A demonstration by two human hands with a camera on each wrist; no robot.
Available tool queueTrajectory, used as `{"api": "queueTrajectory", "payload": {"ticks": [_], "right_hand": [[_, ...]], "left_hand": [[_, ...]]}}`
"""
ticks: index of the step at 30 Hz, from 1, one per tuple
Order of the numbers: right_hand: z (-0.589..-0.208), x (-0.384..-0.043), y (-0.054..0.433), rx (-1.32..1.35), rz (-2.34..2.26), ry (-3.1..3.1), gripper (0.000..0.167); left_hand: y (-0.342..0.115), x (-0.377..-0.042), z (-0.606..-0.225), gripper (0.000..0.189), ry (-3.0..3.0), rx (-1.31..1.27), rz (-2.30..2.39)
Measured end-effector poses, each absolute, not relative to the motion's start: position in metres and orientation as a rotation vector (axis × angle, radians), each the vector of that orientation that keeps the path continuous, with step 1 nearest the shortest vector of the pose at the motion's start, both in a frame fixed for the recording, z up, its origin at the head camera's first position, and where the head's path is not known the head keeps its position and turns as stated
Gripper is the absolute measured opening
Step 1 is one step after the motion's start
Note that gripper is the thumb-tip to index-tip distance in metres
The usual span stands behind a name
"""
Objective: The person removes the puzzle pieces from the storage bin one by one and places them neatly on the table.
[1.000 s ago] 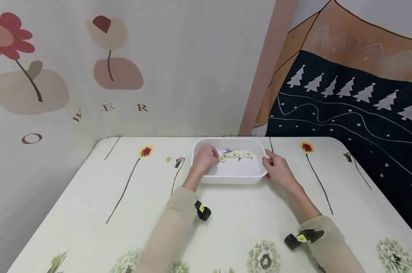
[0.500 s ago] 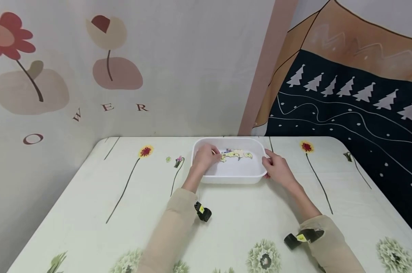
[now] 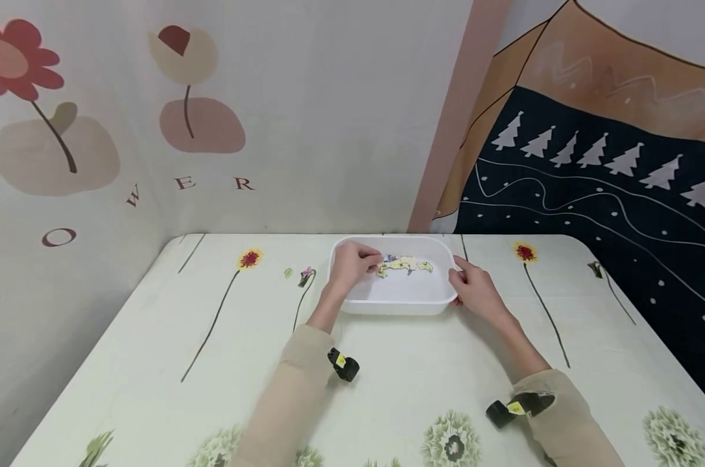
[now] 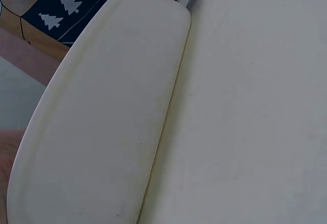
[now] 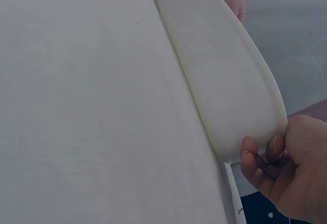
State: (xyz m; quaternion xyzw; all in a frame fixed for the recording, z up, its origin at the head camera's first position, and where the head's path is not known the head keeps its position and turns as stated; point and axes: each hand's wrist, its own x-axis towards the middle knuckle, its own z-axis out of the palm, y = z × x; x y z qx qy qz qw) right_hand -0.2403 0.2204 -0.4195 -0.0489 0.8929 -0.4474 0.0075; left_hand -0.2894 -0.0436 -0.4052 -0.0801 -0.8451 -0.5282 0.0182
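A white plastic tray (image 3: 401,307) stands on the table. Several flat, pale yellow pieces with some purple (image 3: 407,264) lie on its floor in an uneven row; their kind is too small to tell. My left hand (image 3: 351,264) reaches over the near rim into the tray. Its thumb and fingertips come together at the row's left end; whether a piece is between them is hidden. My right hand (image 3: 473,288) grips the tray's right end, fingers curled beneath the rim in the right wrist view. The left wrist view shows mainly the tray's outer wall (image 4: 107,101).
A pale cloth printed with flowers (image 3: 410,383) covers the table. Behind the far edge hang a flower-printed curtain (image 3: 329,117) and a dark, tree-patterned one (image 3: 585,188). Black wrist cameras (image 3: 344,365) sit on both sleeves.
My left hand has shifted slightly right, its fingers stretching toward the row of pieces from a more curled pose. The right hand and the tray have stayed put.
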Motion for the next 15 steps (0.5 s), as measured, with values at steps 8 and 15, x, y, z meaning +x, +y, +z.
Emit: {"api": "queueTrajectory", "payload": {"ticks": [8,15], "right_hand": [[-0.420,-0.240,0.221,-0.152,-1.394,2.789,0.055],[-0.420,-0.240,0.221,-0.163,-1.390,2.801,0.054]], "left_hand": [[-0.047,-0.284,-0.399,0.016,-2.588,-0.309,-1.617],[-0.054,-0.275,-0.391,0.021,-2.538,-0.306,-1.716]]}}
